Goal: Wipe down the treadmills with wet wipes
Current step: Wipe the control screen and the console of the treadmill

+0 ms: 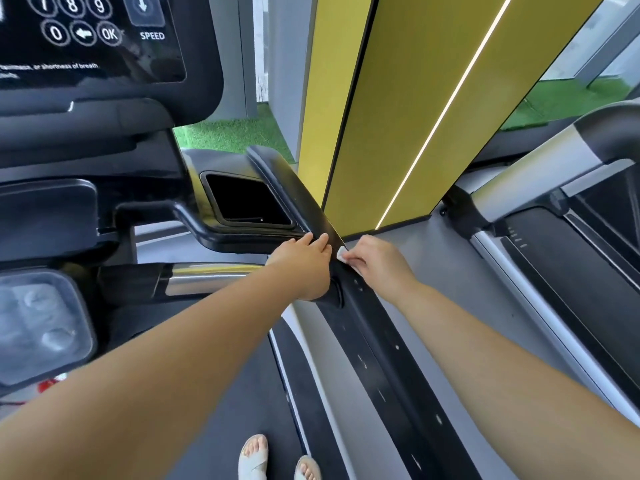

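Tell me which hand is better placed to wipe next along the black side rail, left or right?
Right, probably. The right hand pinches the white wipe against the black side rail, so it can simply slide on. The left hand holds no wipe and only rests on the rail.

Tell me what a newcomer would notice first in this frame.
At centre, the right hand pinches a white wet wipe at the black handrail, while the left hand rests beside it. Behind them rises a bright yellow pillar, with the treadmill console at upper left.
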Tool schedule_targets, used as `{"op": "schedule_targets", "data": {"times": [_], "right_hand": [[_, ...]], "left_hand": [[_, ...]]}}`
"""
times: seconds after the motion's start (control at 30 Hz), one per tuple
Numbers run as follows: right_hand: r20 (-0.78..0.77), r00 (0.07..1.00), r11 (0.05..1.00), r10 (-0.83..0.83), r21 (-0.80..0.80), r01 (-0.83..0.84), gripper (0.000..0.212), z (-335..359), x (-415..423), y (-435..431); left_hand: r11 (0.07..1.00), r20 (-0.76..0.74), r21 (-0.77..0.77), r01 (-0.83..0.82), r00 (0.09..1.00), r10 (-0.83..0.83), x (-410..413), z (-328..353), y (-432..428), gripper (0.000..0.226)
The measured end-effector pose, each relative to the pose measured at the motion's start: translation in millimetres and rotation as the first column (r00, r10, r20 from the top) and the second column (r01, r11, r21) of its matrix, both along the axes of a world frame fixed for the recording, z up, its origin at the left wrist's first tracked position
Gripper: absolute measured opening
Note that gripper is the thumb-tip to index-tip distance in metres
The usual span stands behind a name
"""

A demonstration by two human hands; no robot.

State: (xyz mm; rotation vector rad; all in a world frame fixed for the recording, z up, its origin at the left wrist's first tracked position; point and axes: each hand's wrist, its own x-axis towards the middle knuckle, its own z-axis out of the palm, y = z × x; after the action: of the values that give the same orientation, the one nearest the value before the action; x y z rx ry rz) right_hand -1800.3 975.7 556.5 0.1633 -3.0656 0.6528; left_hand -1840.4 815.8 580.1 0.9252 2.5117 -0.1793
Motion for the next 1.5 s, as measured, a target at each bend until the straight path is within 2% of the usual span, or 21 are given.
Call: {"op": "schedule_targets", "data": {"times": [0.13, 0.27, 0.33, 0.47, 0.6, 0.77, 0.83, 0.9, 0.97, 1.07, 1.13, 1.2, 1.3, 1.37, 1.4, 1.47, 1.5], "right_hand": [[-0.091, 0.986, 0.989, 0.143, -0.011, -0.144, 0.016, -4, 32, 15], [0.004, 0.952, 0.951, 0.307, 0.024, -0.307, 0.012, -2, 59, 38], [0.065, 0.955, 0.957, 0.291, 0.002, -0.292, 0.012, 4, 53, 46], [-0.101, 0.973, 0.978, 0.209, 0.019, -0.208, 0.034, 11, 12, 26], [-0.085, 0.996, 0.996, 0.035, -0.078, -0.042, 0.022, 0, -1, 6], [-0.091, 0.988, 0.983, 0.123, -0.128, -0.134, 0.025, -7, 37, 18], [0.000, 0.974, 0.970, 0.225, -0.095, -0.224, 0.022, 1, 50, 28], [0.191, 0.929, 0.949, 0.316, -0.058, -0.311, 0.016, 12, 52, 38], [0.250, 0.910, 0.943, 0.331, -0.072, -0.324, 0.014, 20, 39, 39], [0.090, 0.980, 0.982, 0.177, -0.077, -0.171, 0.022, 19, 7, 23], [0.047, 0.994, 0.992, 0.102, -0.079, -0.098, 0.025, 11, -8, 11], [0.007, 0.994, 0.990, 0.112, -0.083, -0.111, 0.021, -1, -6, 6], [-0.038, 0.969, 0.967, 0.242, -0.068, -0.245, 0.019, -3, 21, 14], [0.024, 0.916, 0.917, 0.399, -0.022, -0.399, 0.018, 5, 40, 23], [0.122, 0.876, 0.881, 0.467, 0.016, -0.472, 0.018, 12, 45, 26], [0.369, 0.796, 0.844, 0.479, 0.053, -0.533, 0.017, 27, 44, 28], [0.413, 0.792, 0.864, 0.449, 0.026, -0.504, 0.017, 32, 38, 28]], "left_hand": [[1.000, -0.017, -0.018, -0.005, 1.000, 0.005, 2, 1, 1, 0.060], [1.000, -0.021, -0.016, -0.005, 1.000, 0.005, 2, 2, 1, 0.060], [1.000, -0.029, -0.022, -0.003, 1.000, 0.002, 3, 1, 1, 0.059], [1.000, -0.044, -0.021, 0.000, 0.999, -0.001, 3, 2, 1, 0.059], [1.000, -0.053, -0.013, 0.000, 0.999, -0.001, 2, 4, 1, 0.057], [1.000, -0.058, -0.022, -0.002, 0.998, 0.000, 3, 4, 1, 0.058], [1.000, -0.058, -0.019, -0.002, 0.998, 0.001, 4, 5, 1, 0.058], [1.000, -0.059, -0.019, -0.004, 0.998, 0.002, 5, 6, 1, 0.058], [1.000, -0.061, -0.019, -0.002, 0.998, 0.000, 5, 5, 1, 0.059], [1.000, -0.056, -0.015, -0.002, 0.998, 0.001, 3, 4, 2, 0.059], [1.000, -0.053, -0.016, -0.001, 0.999, 0.000, 3, 3, 2, 0.059], [1.000, -0.053, -0.018, 0.003, 0.999, -0.004, 3, 3, 1, 0.059], [1.000, -0.065, -0.010, 0.002, 0.998, -0.003, 4, 4, 1, 0.059], [1.000, -0.065, -0.012, -0.003, 0.998, 0.002, 5, 5, 1, 0.059], [1.000, -0.062, -0.015, -0.004, 0.998, 0.003, 5, 5, 1, 0.059], [1.000, -0.063, -0.018, -0.005, 0.998, 0.004, 6, 6, 1, 0.059], [1.000, -0.061, -0.015, -0.004, 0.998, 0.003, 5, 6, 1, 0.059]]}}
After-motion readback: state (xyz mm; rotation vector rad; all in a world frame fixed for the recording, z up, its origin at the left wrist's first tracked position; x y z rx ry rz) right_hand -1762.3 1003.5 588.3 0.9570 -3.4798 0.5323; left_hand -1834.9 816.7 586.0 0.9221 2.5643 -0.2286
